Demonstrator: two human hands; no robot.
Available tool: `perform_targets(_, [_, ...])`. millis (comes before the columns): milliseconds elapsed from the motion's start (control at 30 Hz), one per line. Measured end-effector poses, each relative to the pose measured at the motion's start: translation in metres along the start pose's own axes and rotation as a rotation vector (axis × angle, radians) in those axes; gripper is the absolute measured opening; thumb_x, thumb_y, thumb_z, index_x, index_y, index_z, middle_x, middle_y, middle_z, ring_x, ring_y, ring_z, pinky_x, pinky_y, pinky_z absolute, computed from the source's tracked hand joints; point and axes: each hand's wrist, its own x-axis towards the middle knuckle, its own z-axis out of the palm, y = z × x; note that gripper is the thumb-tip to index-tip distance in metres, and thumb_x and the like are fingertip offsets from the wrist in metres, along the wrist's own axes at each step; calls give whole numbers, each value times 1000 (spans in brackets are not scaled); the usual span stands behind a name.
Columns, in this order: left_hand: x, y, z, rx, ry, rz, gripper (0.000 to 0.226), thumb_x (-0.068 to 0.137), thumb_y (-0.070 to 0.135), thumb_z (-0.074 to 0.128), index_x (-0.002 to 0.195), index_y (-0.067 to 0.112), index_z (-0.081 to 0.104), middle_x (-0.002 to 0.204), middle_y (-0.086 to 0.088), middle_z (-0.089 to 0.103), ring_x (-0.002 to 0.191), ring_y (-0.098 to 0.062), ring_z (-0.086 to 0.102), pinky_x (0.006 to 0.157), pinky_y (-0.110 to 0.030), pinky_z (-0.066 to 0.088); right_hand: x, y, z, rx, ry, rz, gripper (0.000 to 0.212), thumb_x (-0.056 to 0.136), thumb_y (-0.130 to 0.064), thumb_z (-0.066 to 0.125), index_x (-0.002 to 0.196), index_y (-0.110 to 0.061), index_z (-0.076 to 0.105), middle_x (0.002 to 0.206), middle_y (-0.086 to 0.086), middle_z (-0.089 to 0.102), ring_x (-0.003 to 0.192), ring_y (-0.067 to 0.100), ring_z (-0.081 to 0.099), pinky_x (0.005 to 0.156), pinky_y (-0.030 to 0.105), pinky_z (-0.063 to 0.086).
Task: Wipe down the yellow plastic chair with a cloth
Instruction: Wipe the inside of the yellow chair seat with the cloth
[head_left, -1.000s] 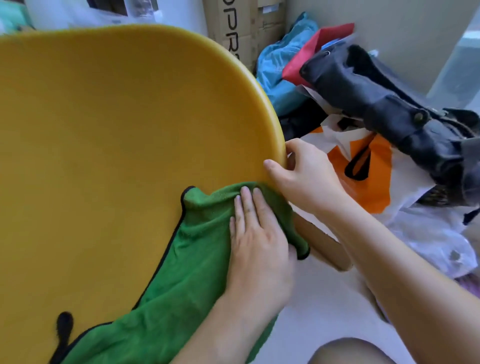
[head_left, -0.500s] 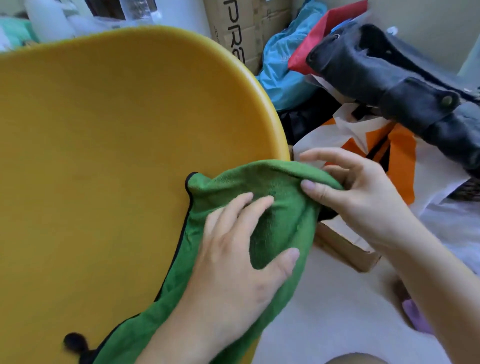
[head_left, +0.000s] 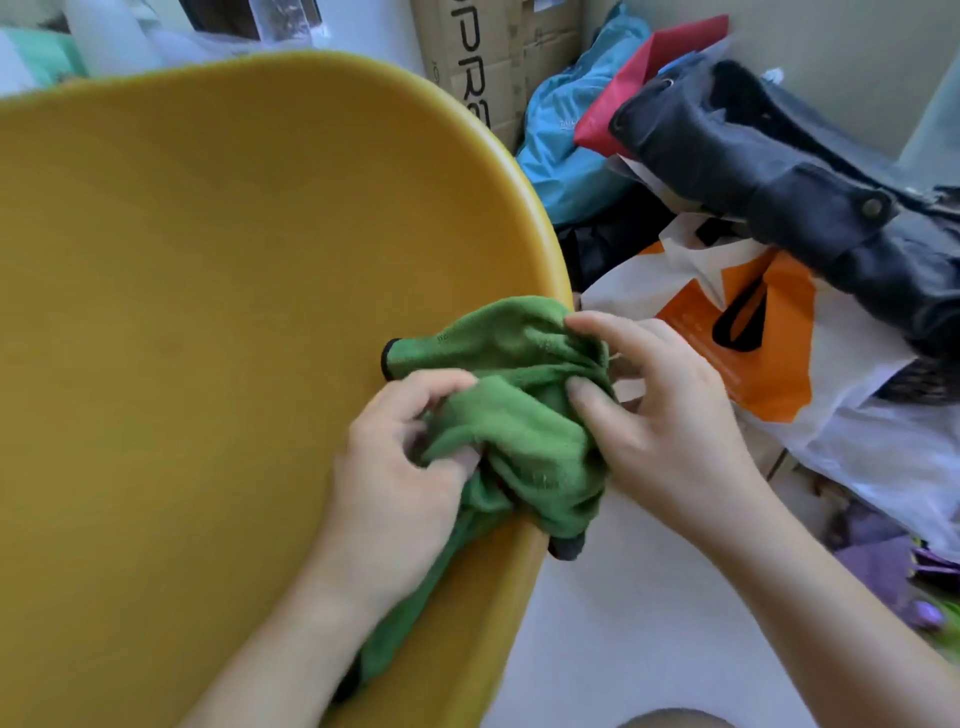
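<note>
Cloth of green microfibre with black trim (head_left: 519, 426) lay bunched over the right rim of the large yellow plastic chair (head_left: 208, 312), which filled the left of the view. The left hand (head_left: 395, 483) gripped a fold in curled fingers, and the right hand (head_left: 675, 415) pinched the cloth's gathered upper edge between thumb and forefinger. Just beyond lay a white and orange plastic bag (head_left: 779, 364) and a dark blue jacket (head_left: 753, 156).

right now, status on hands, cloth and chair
left grip holds bunched green cloth on yellow chair rim. right grip pinches it too. orange-white bag beside chair, not blocking.
</note>
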Motion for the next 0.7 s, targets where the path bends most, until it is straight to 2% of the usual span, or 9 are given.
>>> perform_targets(100, [26, 19, 19, -355, -98, 37, 54, 69, -23, 45, 102, 14, 66, 99, 0, 72, 95, -13, 67, 81, -23, 51, -3, -7, -22, 218, 3, 60, 27, 85, -47, 51, 107, -38, 65, 116, -12, 57, 114, -1, 50, 101, 35, 43])
perform_targets(167, [31, 16, 16, -542, -193, -31, 58, 66, -19, 41, 110, 11, 64, 109, -8, 70, 104, -20, 65, 87, -30, 53, -2, -20, -25, 166, -106, -9, 58, 77, -73, 48, 129, -48, 48, 144, -10, 39, 136, -1, 31, 112, 28, 31])
perform_targets(233, [26, 13, 5, -625, -311, -122, 61, 72, -19, 39, 121, 11, 58, 118, -9, 68, 111, -22, 64, 91, -34, 54, 1, -24, -8, -51, -242, -168, 68, 80, -63, 58, 141, -52, 30, 157, -2, 21, 147, 10, 14, 117, 34, 23])
perform_targets(333, [-2, -1, -9, -127, -99, 62, 43, 81, -5, 54, 114, 22, 60, 112, 6, 69, 109, -13, 63, 89, -31, 55, 3, -5, 23, -199, -94, -426, 41, 85, -19, 65, 125, -26, 62, 136, 12, 49, 129, 35, 40, 108, 53, 33])
perform_targets(433, [-41, -32, -7, 323, 19, 166, 28, 79, 34, 64, 104, 25, 54, 109, 10, 53, 106, -16, 54, 89, -27, 46, -1, 12, 28, -76, -5, -481, 17, 85, -11, 67, 101, -11, 71, 122, 14, 57, 124, 26, 45, 106, 54, 34])
perform_targets(500, [-60, -49, -1, 318, -26, 39, 37, 80, 53, 58, 105, 28, 49, 114, 10, 46, 110, -15, 49, 93, -23, 39, -16, 12, 30, -34, 3, -479, 20, 85, -25, 69, 94, -7, 73, 117, 15, 57, 128, 9, 37, 109, 56, 30])
perform_targets(567, [-65, -54, 2, 287, -31, 2, 38, 81, 55, 54, 109, 30, 47, 121, 12, 44, 118, -15, 46, 96, -17, 34, -36, 11, 34, -34, -3, -499, 28, 82, -36, 71, 86, -8, 75, 110, 16, 59, 131, 5, 31, 110, 57, 28])
perform_targets(633, [-67, -52, 5, 309, -20, 28, 41, 82, 48, 52, 120, 39, 41, 129, 15, 42, 124, -10, 42, 99, -11, 28, -49, 13, 37, -33, -27, -584, 18, 83, -29, 73, 85, -12, 78, 106, 17, 62, 129, 21, 40, 111, 53, 31])
perform_targets(700, [-68, -51, 6, 340, -28, 43, 51, 83, 47, 48, 130, 48, 30, 136, 19, 38, 130, -2, 35, 102, -8, 22, -49, 20, 34, -23, -48, -657, 15, 85, -20, 72, 99, -16, 77, 105, 16, 63, 119, 35, 46, 109, 49, 34])
